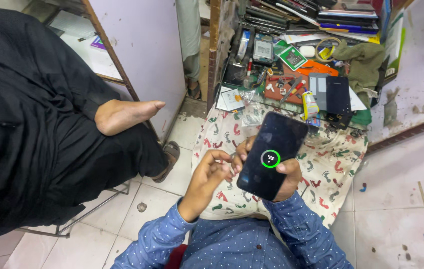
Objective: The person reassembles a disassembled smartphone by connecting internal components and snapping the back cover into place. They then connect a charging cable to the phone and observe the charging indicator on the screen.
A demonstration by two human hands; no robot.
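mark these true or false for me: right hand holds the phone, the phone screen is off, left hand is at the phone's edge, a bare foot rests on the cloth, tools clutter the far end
1. The right hand holds the black phone. True.
2. The phone screen is fully dark. False: a green ring glows on it.
3. The left hand has its fingertips at the phone's left edge. True.
4. A bare foot rests on the footprint-patterned cloth. False: it lies on another person's black-clad lap, left of the cloth.
5. Tools and phone parts clutter the space beyond the cloth. True.
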